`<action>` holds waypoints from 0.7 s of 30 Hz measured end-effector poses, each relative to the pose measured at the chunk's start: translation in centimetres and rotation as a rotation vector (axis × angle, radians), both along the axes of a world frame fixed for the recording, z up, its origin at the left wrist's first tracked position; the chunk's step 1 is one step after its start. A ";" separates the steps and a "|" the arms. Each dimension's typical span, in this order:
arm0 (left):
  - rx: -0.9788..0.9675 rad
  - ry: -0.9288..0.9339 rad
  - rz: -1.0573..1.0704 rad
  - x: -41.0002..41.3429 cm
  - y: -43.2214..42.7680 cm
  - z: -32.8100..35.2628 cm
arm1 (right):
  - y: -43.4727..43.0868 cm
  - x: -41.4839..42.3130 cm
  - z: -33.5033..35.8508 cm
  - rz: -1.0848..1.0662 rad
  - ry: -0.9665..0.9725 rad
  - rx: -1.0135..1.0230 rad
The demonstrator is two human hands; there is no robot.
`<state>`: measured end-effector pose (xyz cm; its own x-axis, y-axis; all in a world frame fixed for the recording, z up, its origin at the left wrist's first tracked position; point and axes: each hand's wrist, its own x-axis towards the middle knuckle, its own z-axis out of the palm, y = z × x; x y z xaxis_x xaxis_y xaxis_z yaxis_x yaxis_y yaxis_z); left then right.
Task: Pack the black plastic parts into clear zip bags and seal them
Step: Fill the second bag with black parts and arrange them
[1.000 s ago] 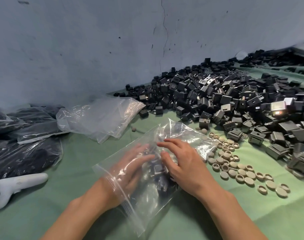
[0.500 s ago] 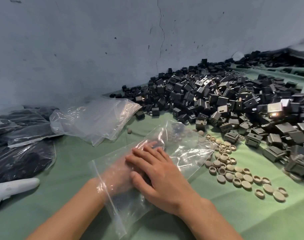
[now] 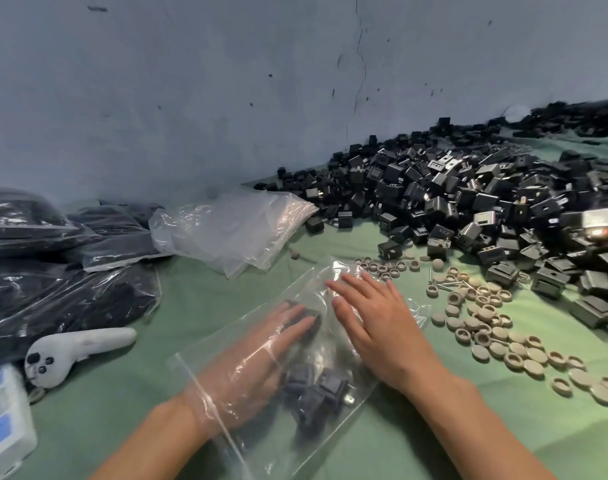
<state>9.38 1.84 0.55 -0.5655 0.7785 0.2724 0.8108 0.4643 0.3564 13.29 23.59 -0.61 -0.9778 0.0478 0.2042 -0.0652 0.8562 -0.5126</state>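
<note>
Clear zip bag (image 3: pixel 261 441) sleeves left hand (image 3: pixel 254 362), fingers straight; right hand (image 3: pixel 375 320), fingers flat, atop.

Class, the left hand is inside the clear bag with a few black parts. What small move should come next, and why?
Probably slide the left hand out of the clear zip bag while the right hand presses it flat. The mouth is open around the left wrist, and black parts lie inside, so it cannot be sealed until that hand leaves.
</note>
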 end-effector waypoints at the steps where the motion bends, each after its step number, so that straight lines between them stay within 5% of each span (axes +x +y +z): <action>1: -0.025 0.024 -0.010 -0.6 0.0 -0.3 | 0.5 -0.1 -0.4 -0.054 -0.028 0.002; 13: -0.052 -0.053 0.052 -5.4 4.0 -0.8 | 2.1 -0.7 -1.2 -0.208 -0.060 0.028; 21: -0.030 -0.317 0.040 -0.5 -2.1 0.4 | 1.6 -0.7 -1.0 0.027 0.016 -0.032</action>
